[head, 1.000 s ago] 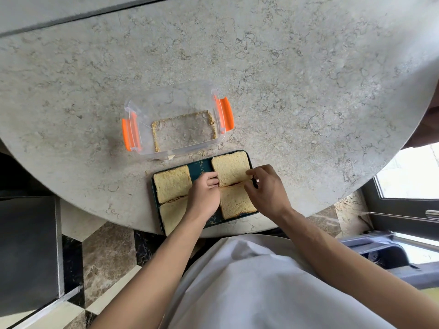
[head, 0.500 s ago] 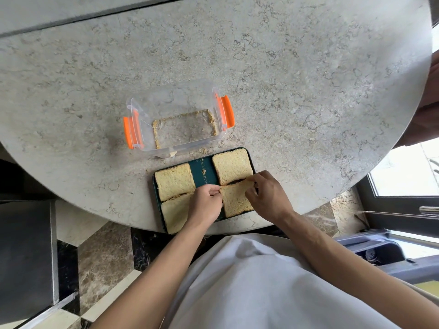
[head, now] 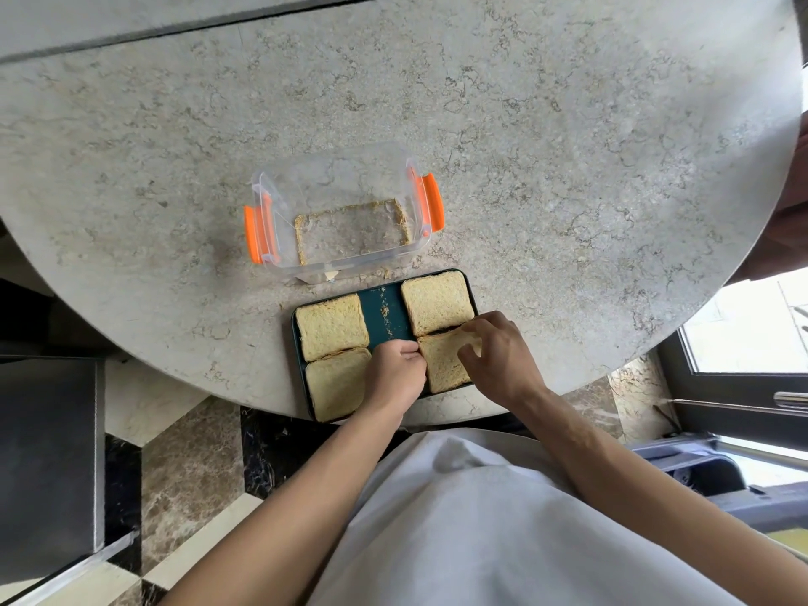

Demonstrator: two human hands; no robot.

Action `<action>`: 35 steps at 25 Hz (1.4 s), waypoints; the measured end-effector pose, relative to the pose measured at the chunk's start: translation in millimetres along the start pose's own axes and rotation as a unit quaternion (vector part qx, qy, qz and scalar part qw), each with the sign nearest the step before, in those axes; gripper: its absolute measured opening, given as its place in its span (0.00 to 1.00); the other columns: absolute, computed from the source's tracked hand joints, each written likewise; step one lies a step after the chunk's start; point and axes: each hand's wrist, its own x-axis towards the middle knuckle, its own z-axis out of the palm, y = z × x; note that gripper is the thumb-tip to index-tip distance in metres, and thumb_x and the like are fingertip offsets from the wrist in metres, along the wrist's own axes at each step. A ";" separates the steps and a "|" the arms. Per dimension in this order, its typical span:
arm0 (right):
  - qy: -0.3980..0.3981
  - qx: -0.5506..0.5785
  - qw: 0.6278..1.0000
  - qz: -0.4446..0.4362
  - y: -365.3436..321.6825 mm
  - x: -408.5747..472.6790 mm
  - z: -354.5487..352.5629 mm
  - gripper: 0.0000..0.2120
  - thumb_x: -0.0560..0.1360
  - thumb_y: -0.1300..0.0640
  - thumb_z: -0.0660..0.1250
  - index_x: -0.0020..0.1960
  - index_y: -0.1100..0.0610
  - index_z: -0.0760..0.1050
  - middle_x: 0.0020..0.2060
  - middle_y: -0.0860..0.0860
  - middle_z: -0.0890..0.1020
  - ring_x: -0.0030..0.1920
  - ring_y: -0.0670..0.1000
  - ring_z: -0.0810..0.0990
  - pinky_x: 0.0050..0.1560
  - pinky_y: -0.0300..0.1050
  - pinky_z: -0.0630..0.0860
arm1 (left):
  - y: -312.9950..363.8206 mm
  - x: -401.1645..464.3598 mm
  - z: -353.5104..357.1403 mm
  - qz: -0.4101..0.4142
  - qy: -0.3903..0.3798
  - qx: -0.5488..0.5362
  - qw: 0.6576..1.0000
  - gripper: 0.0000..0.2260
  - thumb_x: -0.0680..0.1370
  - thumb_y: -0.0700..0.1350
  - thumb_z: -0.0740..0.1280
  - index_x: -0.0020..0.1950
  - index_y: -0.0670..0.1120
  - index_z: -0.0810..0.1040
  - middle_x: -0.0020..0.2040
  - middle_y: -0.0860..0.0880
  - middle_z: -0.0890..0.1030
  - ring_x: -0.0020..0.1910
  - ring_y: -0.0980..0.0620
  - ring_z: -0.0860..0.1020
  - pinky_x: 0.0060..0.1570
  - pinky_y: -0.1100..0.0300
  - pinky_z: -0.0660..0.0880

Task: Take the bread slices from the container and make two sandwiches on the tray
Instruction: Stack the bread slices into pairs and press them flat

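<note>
A dark teal tray (head: 384, 309) sits at the table's near edge with four bread slices laid flat on it. The far-left slice (head: 331, 325) and near-left slice (head: 339, 384) lie untouched. The far-right slice (head: 437, 302) lies flat. My left hand (head: 395, 373) pinches the left edge of the near-right slice (head: 441, 360). My right hand (head: 498, 360) holds that slice's far-right corner with fingers over it. The clear container (head: 341, 212) with orange clips stands behind the tray, holding only crumbs.
The round stone table (head: 524, 146) stretches far beyond the tray. Crumbs dot the tray's middle strip. Below the table edge are a tiled floor (head: 188, 465), a dark cabinet (head: 48, 452) at left and a window frame (head: 743, 387) at right.
Both hands slid slightly toward me along with the near-right slice, from the seam between the right slices to the near slice itself. The slice now lies flatter on the tray.
</note>
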 end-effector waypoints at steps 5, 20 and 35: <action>0.000 -0.012 1.000 -0.004 -1.6 -2.0 4.6 0.18 0.76 0.59 0.65 0.64 0.62 0.77 0.62 0.59 0.76 0.62 0.61 0.73 0.65 0.50 0.70 | -1.9 -0.9 -8.3 0.005 -0.008 -0.023 1.000 0.17 0.77 0.34 0.62 0.65 0.40 0.77 0.49 0.50 0.82 0.52 0.48 0.83 0.59 0.47 0.80; -0.037 -0.189 0.971 -0.142 -35.4 27.9 31.3 0.34 0.80 0.40 0.53 0.81 0.52 0.50 0.82 0.56 0.50 0.81 0.61 0.44 0.78 0.61 0.44 | -54.5 10.8 -87.7 0.295 0.137 0.482 0.814 0.29 0.80 0.52 0.61 0.78 0.42 0.62 0.81 0.40 0.58 0.80 0.40 0.53 0.78 0.40 0.48; -0.075 -0.259 0.957 -0.107 -21.4 24.2 37.6 0.36 0.80 0.36 0.43 0.81 0.51 0.36 0.81 0.55 0.36 0.80 0.58 0.35 0.78 0.61 0.37 | -20.9 11.5 -75.2 0.205 0.181 0.523 0.807 0.33 0.80 0.63 0.51 0.81 0.49 0.50 0.83 0.40 0.48 0.81 0.41 0.46 0.76 0.38 0.39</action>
